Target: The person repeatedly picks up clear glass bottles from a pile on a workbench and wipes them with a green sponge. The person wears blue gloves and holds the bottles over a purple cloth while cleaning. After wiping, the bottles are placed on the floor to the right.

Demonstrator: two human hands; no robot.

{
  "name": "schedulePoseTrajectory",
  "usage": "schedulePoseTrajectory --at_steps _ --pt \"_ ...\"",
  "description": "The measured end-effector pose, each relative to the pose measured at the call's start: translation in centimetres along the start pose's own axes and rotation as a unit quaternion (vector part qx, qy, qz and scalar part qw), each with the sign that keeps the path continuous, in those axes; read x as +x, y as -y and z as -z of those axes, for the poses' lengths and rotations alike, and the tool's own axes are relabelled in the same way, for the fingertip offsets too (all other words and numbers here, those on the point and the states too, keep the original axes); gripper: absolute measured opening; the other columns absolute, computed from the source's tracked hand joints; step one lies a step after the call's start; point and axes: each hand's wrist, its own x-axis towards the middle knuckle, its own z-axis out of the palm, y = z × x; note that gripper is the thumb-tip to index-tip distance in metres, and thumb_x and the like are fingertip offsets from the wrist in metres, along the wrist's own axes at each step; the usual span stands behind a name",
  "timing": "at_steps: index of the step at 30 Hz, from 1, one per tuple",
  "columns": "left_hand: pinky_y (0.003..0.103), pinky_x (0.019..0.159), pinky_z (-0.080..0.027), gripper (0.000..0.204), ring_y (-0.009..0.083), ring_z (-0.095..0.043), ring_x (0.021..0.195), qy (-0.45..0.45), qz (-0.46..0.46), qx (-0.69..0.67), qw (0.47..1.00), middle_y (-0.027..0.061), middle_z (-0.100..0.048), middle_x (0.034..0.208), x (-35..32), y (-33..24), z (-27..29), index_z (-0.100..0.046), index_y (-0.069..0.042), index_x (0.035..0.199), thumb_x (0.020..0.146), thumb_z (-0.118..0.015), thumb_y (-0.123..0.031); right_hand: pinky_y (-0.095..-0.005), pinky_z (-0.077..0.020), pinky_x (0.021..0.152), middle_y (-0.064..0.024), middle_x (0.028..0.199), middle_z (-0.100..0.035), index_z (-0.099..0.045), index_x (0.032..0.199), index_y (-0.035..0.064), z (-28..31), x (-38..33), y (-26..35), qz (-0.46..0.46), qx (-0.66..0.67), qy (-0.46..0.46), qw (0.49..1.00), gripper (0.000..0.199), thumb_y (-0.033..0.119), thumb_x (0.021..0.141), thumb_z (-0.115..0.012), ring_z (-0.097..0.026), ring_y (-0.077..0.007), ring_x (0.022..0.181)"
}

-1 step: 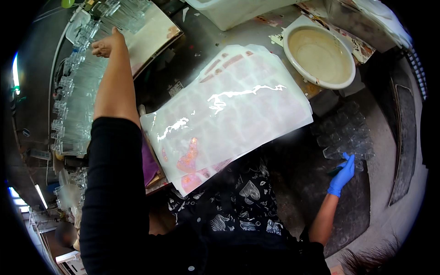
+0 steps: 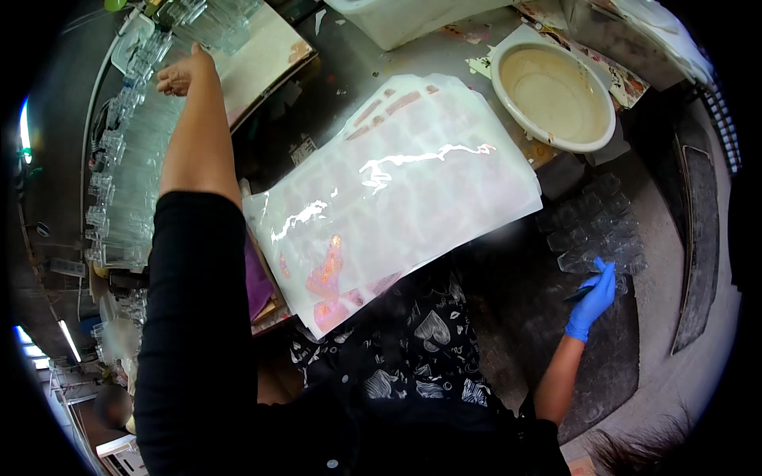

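Note:
At the far left, my bare left hand [image 2: 176, 76] is raised over rows of clear glass-like pieces [image 2: 131, 190]; its thumb stands apart from loosely bent fingers, and I see nothing held. My right hand [image 2: 594, 300], in a blue glove, is low on the right with fingers closed around a slim dark object [image 2: 577, 294], its kind unclear. Just beyond its fingertips, a cluster of clear pieces [image 2: 603, 226] lies on a dark board [image 2: 603, 373]. Between my arms, glossy whitish sheets [image 2: 413, 198] with pink patches lie stacked on the table.
A round cream basin [image 2: 508, 107] stands at the back right, near a large whitish tub [image 2: 397, 36]. A pale board [image 2: 262, 67] with clear pieces on it lies at the back left. Purple material [image 2: 255, 285] shows beside the sheets. A long dark panel [image 2: 697, 246] stands far right.
My left hand has shifted very slightly and its fingers look a little straighter. My right hand has risen slightly, the dark object still in it. The sheets lie as before.

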Motion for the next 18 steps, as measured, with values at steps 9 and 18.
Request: schedulePoseTrajectory --at_steps 9,18 --pt "0.041 0.089 -0.050 0.076 0.0300 -0.057 0.103 0.119 -0.102 -0.050 0.986 0.0177 -0.049 0.120 2.3 0.8 1.3 -0.044 0.006 0.124 0.073 -0.079 -0.039 -0.0242 -0.0456 0.056 -0.0074 0.086 -0.066 -0.070 0.102 0.0063 -15.3 -15.6 15.0 0.356 -0.081 0.455 0.812 0.020 0.003 0.082 -0.069 -0.059 -0.0130 0.065" --pt "0.041 0.092 -0.049 0.071 0.0257 -0.059 0.106 0.432 -0.090 -0.562 0.699 0.0138 -0.058 0.119 4.8 9.9 25.0 -0.045 0.001 0.131 0.077 -0.078 -0.032 -0.0335 -0.0546 0.065 -0.0053 0.111 -0.065 -0.063 0.115 0.0132 -19.7 -24.4 14.4 0.507 -0.179 0.594 0.598 0.034 0.025 0.084 -0.066 -0.067 -0.0259 0.075"
